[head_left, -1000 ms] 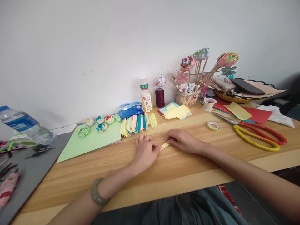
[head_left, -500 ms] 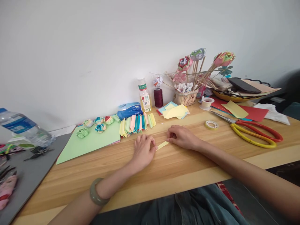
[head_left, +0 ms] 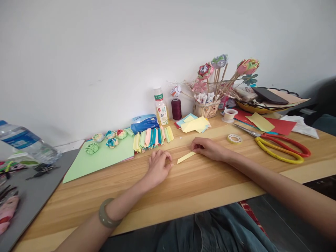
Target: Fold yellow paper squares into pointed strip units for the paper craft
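Note:
A narrow folded strip of yellow paper (head_left: 185, 157) lies between my hands over the wooden table. My right hand (head_left: 207, 148) pinches its right end, with the fingertips partly hidden behind the knuckles. Just left of the strip's free end is my left hand (head_left: 159, 165), its thumb and curled fingers apart from the paper with a gap between them. Behind my left hand stands a row of folded paper pieces (head_left: 152, 138) in yellow, green, pink and blue. A stack of loose paper pieces (head_left: 195, 124) lies beyond my right hand.
Large red-and-yellow-handled scissors (head_left: 279, 148) and a tape roll (head_left: 234, 139) lie to the right. Green paper (head_left: 105, 162) carrying several paper flowers is at left. A drink bottle (head_left: 161, 108), a thread spool (head_left: 176, 109) and a flower basket (head_left: 206, 109) stand along the wall.
My left hand has let go of the strip's left end and drawn slightly left. My right hand has moved a little right and away from me with the strip.

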Motion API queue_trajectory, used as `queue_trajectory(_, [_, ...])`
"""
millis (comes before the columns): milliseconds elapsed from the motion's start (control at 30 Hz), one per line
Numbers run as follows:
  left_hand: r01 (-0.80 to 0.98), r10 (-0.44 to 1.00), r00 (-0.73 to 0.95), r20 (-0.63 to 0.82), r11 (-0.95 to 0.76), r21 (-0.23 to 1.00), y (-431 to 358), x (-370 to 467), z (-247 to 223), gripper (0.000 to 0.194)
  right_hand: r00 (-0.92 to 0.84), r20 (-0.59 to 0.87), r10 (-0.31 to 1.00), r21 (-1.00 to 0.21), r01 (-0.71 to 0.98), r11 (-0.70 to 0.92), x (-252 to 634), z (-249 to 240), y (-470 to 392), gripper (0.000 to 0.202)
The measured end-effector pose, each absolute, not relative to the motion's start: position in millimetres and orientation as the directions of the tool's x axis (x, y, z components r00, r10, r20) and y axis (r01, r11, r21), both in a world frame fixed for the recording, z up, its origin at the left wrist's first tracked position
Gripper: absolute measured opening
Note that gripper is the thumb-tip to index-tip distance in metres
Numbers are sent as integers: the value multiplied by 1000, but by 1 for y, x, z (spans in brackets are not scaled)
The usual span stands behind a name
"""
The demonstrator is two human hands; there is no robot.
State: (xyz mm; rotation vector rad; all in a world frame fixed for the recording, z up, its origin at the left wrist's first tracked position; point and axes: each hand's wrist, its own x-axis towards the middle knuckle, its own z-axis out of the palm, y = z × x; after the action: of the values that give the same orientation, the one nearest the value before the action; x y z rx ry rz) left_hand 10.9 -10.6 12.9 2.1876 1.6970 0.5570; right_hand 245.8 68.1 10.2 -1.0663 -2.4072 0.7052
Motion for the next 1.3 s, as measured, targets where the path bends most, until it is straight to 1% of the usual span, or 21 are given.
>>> queue_trajectory(133, [806, 927, 317, 201, -375, 458, -13, 19, 19, 18, -584, 210, 784, -563, 584, 585, 244, 8, 63, 8])
queue_trajectory(167, [799, 907, 355, 226, -420, 430, -13, 21, 20, 18, -574, 221, 789, -550, 594, 587, 242, 7, 62, 8])
queue_trajectory(233, [796, 853, 452, 263, -518, 313, -12, 24, 19, 23, -560, 243, 793, -519, 615, 593, 240, 6, 60, 8])
queue_trajectory(267, [795, 821, 503, 270, -562, 229, -10, 24, 18, 25, -556, 253, 792, -502, 624, 599, 239, 5, 59, 8])
queue_trajectory(333, [789, 783, 563, 263, -604, 110, -5, 22, 13, 19, -559, 275, 782, -461, 637, 618, 236, 5, 57, 9])
queue_trajectory(367, [789, 777, 574, 257, -609, 78, -2, 21, 10, 17, -568, 287, 771, -438, 638, 633, 234, 6, 56, 10])
queue_trajectory(500, [799, 780, 576, 244, -600, 35, 6, 15, 3, 20, -650, 326, 687, -316, 609, 727, 220, 11, 46, 12])
queue_trajectory(600, [812, 794, 556, 244, -582, 47, 6, 14, 4, 18, -725, 327, 606, -216, 567, 795, 204, 16, 39, 9])
queue_trajectory(667, [821, 809, 533, 248, -566, 80, 5, 14, 7, 17, -760, 318, 567, -163, 545, 822, 195, 17, 38, 12])
queue_trajectory(767, [830, 835, 479, 273, -531, 168, 3, 13, 13, 15, -783, 303, 543, -117, 535, 837, 186, 16, 41, 19])
queue_trajectory(867, [819, 861, 418, 291, -496, 291, 3, 9, 17, 14, -786, 290, 546, -114, 538, 835, 184, 16, 43, 23])
queue_trajectory(933, [795, 877, 388, 282, -474, 379, 3, 5, 19, 15, -776, 279, 565, -139, 549, 824, 184, 17, 43, 26])
queue_trajectory(1000, [766, 898, 351, 265, -438, 470, 3, 2, 20, 15, -759, 264, 595, -186, 565, 803, 187, 18, 42, 28])
queue_trajectory(1100, [707, 934, 278, 222, -356, 611, 2, 1, 23, 13, -727, 237, 644, -290, 580, 761, 193, 19, 44, 30])
queue_trajectory(1200, [616, 961, 226, 157, -266, 741, 1, 3, 25, 14, -697, 198, 689, -430, 570, 700, 201, 21, 47, 39])
queue_trajectory(1300, [496, 973, 204, 108, -198, 845, 3, 2, 25, 13, -695, 138, 706, -594, 512, 621, 206, 24, 50, 48])
